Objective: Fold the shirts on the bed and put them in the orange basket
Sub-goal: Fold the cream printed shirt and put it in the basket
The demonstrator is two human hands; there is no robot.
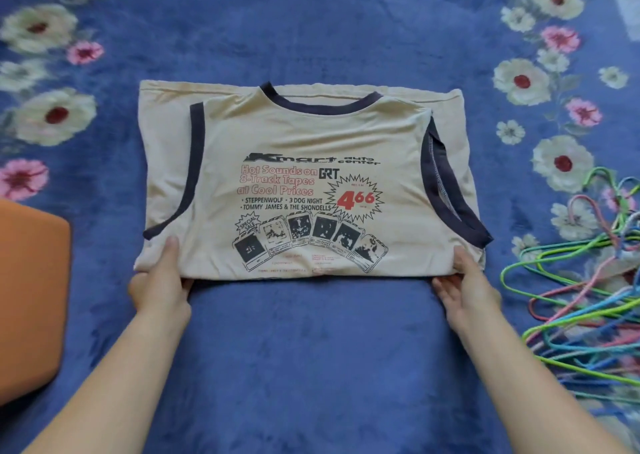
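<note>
A cream sleeveless shirt with navy trim and a printed front lies on the blue bed cover, folded in half with the neck at the far side. My left hand pinches the near left corner of the fold, thumb on top and fingers underneath. At the near right corner my right hand grips the same way. A corner of the orange basket shows at the left edge, beside my left forearm.
A tangle of several coloured hangers lies on the right, close to my right hand. The blue floral bed cover stretches all around the shirt.
</note>
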